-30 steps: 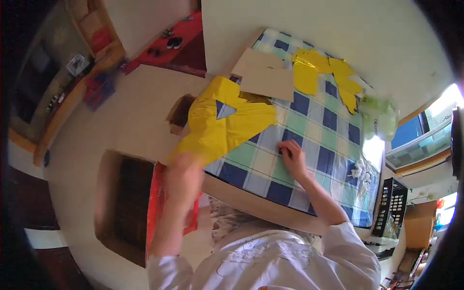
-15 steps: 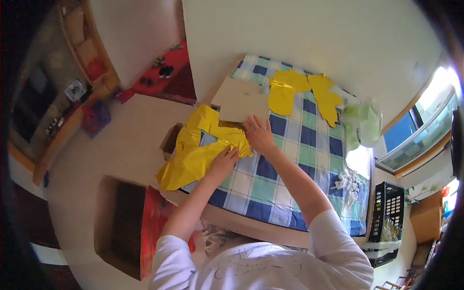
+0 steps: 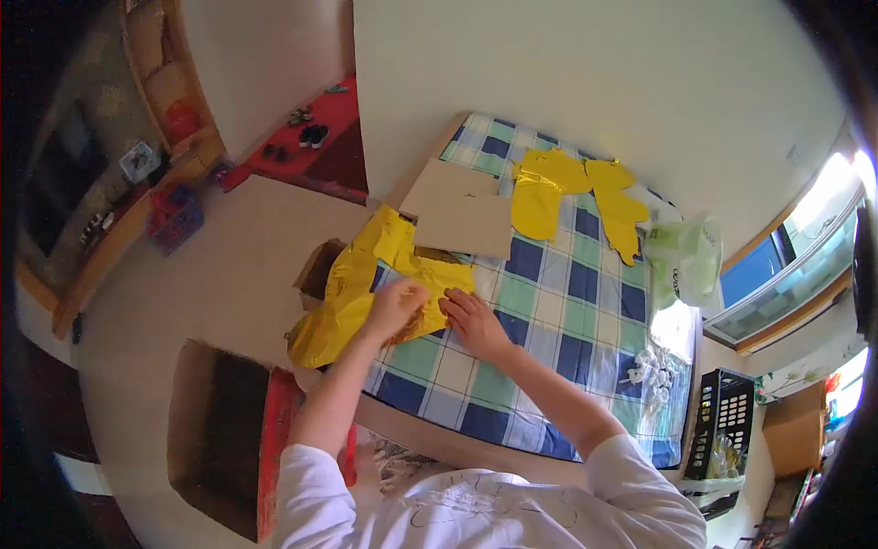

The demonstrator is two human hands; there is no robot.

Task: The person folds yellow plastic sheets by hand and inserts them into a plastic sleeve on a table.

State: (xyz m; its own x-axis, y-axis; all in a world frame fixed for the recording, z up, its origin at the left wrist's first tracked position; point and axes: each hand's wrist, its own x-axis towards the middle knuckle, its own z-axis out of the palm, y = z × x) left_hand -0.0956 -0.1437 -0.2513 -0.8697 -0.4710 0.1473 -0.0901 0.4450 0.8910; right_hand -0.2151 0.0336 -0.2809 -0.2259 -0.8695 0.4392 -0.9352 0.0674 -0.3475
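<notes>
Our left hand (image 3: pixel 398 307) is curled over the yellow sheet (image 3: pixel 346 306), can't tell if it's pinching any. Our right hand (image 3: pixel 476 327) has fingers loosely spread at its edge, cardboard pieces (image 3: pixel 468 225) just beyond them.

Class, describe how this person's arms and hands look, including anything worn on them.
Loose white short sleeves, part of a white shirt with thin dark line markings in front. The forearms are bare. The left hand and right hand are ungloved; no watch shows.

Left fingers (image 3: pixel 416 295) blurred; hold on yellow sheet (image 3: pixel 347 295) unclear.
</notes>
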